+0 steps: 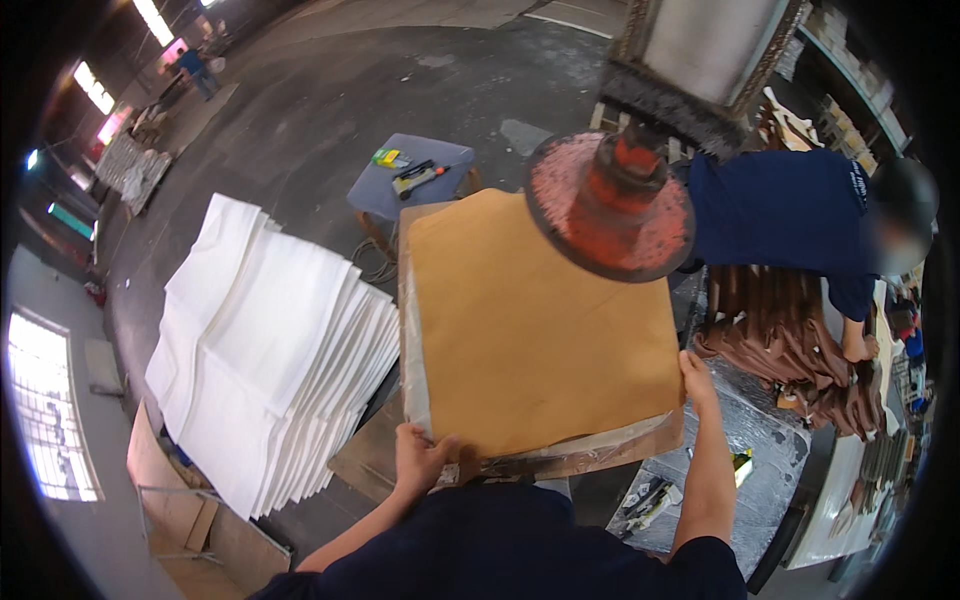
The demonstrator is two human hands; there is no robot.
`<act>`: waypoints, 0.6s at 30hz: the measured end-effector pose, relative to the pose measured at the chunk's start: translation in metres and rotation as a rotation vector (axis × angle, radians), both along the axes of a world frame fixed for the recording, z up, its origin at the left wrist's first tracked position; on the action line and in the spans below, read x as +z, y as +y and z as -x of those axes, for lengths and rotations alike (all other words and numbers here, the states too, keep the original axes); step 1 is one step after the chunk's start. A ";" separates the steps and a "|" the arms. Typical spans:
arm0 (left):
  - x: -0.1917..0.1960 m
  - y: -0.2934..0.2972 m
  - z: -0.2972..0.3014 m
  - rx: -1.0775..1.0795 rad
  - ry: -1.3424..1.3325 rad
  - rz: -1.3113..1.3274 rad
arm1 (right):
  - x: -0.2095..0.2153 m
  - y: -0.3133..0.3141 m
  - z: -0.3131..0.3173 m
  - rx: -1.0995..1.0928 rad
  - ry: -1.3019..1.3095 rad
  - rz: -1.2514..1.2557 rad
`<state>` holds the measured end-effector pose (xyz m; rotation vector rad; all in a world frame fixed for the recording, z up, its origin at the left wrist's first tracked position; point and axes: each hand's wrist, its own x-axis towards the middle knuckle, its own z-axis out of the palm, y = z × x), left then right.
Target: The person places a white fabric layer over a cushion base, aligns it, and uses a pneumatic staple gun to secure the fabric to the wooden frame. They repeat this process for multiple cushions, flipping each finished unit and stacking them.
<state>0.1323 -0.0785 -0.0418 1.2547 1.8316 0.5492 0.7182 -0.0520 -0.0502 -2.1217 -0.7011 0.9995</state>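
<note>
A large mustard-tan sheet [540, 340], leather-like, lies flat in front of me on a brown board [610, 448]. Pale sheeting shows along the board's left and near edges. My left hand [424, 458] is closed at the sheet's near left corner, its thumb and fingers pinching the edge. At the right edge, near the lower corner, my right hand [697, 380] grips the sheet, its fingers partly hidden. Above the far right part of the sheet hangs a worn red, round machine head [615, 205], covering that corner from view.
A tall stack of white sheets [270, 340] stands at my left. Beyond the board is a blue-topped stool [440, 160] with tools. A co-worker in a dark shirt [780, 210] bends over brown hides [790, 350] on the right. A plastic-covered surface [740, 430] holds small items.
</note>
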 end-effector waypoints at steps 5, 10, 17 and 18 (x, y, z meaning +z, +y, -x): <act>0.015 0.008 -0.017 0.144 -0.235 0.161 | -0.009 0.004 0.009 -0.057 -0.037 0.022; 0.006 0.022 -0.004 0.298 -0.522 0.228 | 0.003 0.002 0.007 -0.128 0.182 0.075; 0.075 0.056 0.024 0.252 -0.787 0.138 | 0.045 -0.016 0.013 -0.075 0.363 -0.107; 0.090 0.055 0.030 0.248 -0.779 0.082 | 0.048 -0.016 0.025 -0.055 0.391 -0.179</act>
